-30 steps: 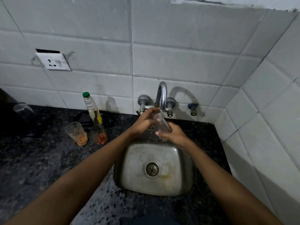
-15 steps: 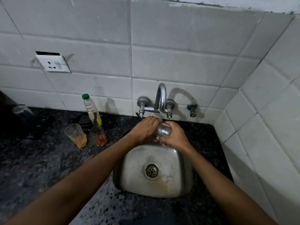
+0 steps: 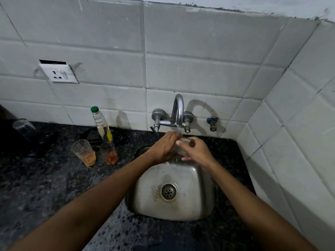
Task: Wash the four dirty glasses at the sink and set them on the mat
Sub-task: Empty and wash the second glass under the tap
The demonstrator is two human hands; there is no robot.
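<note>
Under the running tap (image 3: 178,113), both hands hold one clear glass (image 3: 179,148) over the back of the steel sink (image 3: 203,201). My left hand (image 3: 164,148) wraps it from the left, and my right hand (image 3: 196,151) grips it from the right; the glass is mostly hidden between them. Two dirty glasses stand on the dark counter to the left: one with orange residue (image 3: 83,152) and one with red residue (image 3: 109,153). A clear glass (image 3: 24,128) stands on the dark mat (image 3: 43,142) at far left.
A green-capped bottle (image 3: 101,124) stands behind the dirty glasses, near a dark object by the wall. A wall socket (image 3: 58,73) sits above the counter. A second small valve (image 3: 212,123) is right of the tap. Tiled walls close in behind and on the right.
The glass has gone from tilted upright under the spout to lying low between both hands, which have closed around it. The view has shifted slightly downward.
</note>
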